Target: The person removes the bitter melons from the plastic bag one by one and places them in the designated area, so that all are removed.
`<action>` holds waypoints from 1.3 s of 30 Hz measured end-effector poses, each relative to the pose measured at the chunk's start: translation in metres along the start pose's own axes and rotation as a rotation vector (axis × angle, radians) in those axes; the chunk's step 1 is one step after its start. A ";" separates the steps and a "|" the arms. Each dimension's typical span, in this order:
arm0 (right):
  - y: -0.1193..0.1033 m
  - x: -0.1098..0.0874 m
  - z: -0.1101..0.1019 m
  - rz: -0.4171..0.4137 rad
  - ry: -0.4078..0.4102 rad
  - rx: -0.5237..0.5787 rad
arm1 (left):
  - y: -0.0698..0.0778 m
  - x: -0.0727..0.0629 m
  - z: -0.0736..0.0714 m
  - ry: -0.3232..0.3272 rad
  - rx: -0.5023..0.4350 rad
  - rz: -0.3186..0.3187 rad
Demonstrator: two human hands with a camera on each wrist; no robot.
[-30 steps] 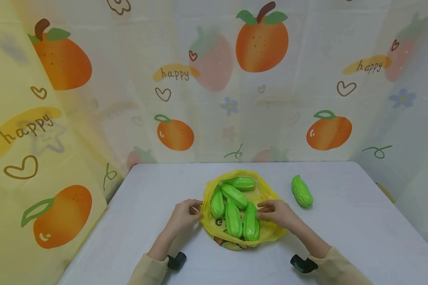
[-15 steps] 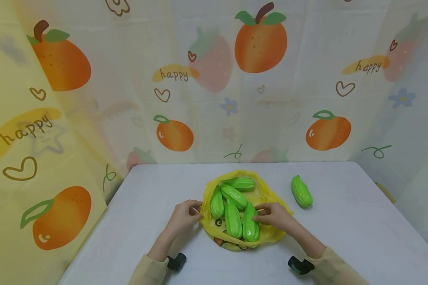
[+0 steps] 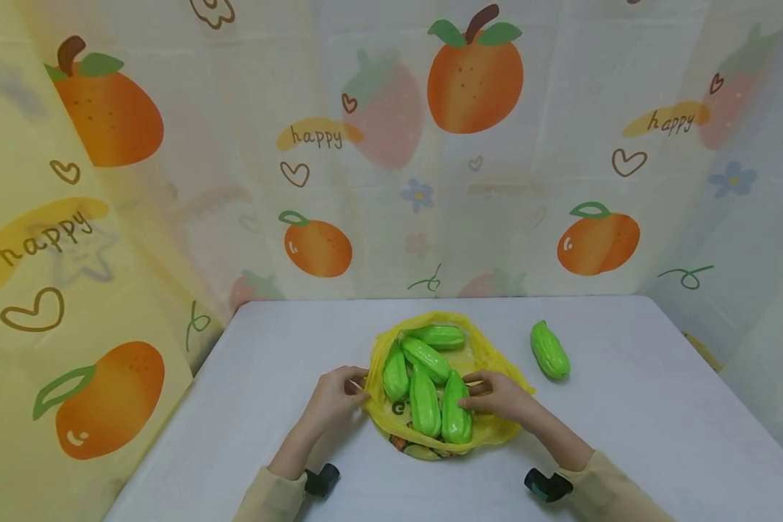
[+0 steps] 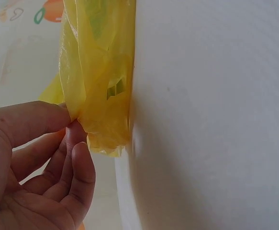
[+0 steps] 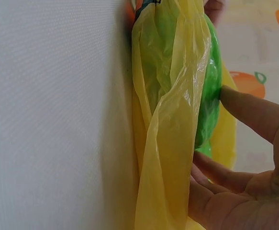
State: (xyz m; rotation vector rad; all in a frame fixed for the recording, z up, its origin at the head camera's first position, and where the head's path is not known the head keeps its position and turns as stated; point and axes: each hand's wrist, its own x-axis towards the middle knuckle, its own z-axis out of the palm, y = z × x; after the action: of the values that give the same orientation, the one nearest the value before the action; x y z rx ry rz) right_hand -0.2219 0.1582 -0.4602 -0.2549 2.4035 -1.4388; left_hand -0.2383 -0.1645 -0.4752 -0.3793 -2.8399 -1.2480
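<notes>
A yellow plastic bag [image 3: 489, 432] lies with its mouth spread wide, and several glossy green zucchini-like vegetables [image 3: 424, 401] rest inside it. At the bag's left side my left hand [image 3: 334, 397] pinches the rim between thumb and index finger, which the left wrist view shows closely. My right hand [image 3: 501, 396] reaches over the bag's right side. Its thumb [image 5: 254, 112] touches the rightmost vegetable [image 3: 457, 413], and its extended fingers lie at that vegetable's end by the yellow plastic. Some fingertips are hidden there.
One more green vegetable [image 3: 550, 351] lies alone on the white table [image 3: 626, 406], right of the bag. A fruit-printed curtain [image 3: 378, 217] hangs behind the table and along both sides. Each wrist carries a black camera [image 3: 548, 484].
My right hand has shifted a little left, bringing its thumb onto the rightmost vegetable. My left hand still pinches the rim. The whole view has drifted slightly left.
</notes>
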 end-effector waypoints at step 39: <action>-0.008 -0.004 0.008 0.044 0.051 0.059 | 0.000 0.001 0.001 0.009 -0.010 -0.014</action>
State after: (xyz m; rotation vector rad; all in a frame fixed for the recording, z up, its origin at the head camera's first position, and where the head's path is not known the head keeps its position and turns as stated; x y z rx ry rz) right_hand -0.2157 0.1492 -0.4561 -0.1520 2.3866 -1.5107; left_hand -0.2390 -0.1633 -0.4762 -0.3537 -2.8351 -1.2631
